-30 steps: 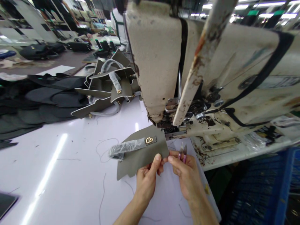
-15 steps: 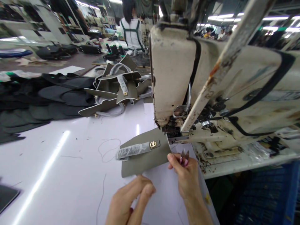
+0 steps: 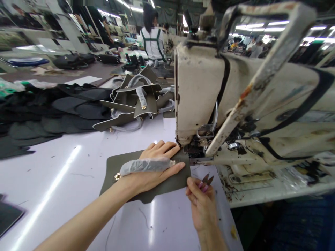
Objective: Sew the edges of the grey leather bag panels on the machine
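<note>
An olive-grey bag panel [image 3: 157,193] lies on the white table under the sewing machine's head [image 3: 200,94], its right edge close to the needle area. Across it runs a bag handle wrapped in clear plastic [image 3: 146,165], with gold hardware at its ends. My left hand [image 3: 154,177] rests flat on the panel, fingers spread, with the handle passing over its back. My right hand [image 3: 200,195] is closed around small thread snips with pink handles [image 3: 204,185], blades pointing up. Its thumb and forefinger are at the panel's right corner.
Behind the panel sits a pile of similar panels with wrapped handles [image 3: 138,99]. Dark cut pieces [image 3: 65,108] are stacked at the left. A dark flat object [image 3: 10,214] lies at the left edge. A blue crate [image 3: 295,223] stands below right. A person [image 3: 153,40] sits farther back.
My left hand has moved forward from the table onto the panel, under the handle. More of the panel now shows at the left. My right hand stays near its corner with the snips.
</note>
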Demonstrator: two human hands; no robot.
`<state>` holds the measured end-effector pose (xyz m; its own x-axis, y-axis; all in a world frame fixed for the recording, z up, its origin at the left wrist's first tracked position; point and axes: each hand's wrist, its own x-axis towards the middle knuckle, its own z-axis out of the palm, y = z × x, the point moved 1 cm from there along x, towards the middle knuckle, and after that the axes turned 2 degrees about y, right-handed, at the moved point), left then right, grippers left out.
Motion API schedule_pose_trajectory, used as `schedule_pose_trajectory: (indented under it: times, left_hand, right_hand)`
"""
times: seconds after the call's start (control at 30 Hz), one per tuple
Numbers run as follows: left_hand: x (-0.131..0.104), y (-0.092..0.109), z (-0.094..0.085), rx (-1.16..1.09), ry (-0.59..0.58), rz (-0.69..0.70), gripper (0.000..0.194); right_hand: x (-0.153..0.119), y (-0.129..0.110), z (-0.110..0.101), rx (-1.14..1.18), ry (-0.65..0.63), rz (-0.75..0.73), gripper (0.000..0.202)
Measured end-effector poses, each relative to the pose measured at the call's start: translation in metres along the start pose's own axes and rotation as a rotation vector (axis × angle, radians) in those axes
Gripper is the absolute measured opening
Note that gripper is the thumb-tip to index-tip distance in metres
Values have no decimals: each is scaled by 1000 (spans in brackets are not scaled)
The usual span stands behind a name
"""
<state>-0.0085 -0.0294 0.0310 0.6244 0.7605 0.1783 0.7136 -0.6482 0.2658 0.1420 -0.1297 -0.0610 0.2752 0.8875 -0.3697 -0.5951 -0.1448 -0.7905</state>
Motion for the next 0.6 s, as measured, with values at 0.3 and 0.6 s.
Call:
schedule_pose_trajectory:
  times: [0.3,0.6]
  left_hand:
    - [5,5,-4,33,53,1,40]
    - [10,2,-6,-68,69,16,36]
  right_hand:
    - [-1,0,-1,-112,31,-100,40]
    - [2,0,0,-98,17,-90,38]
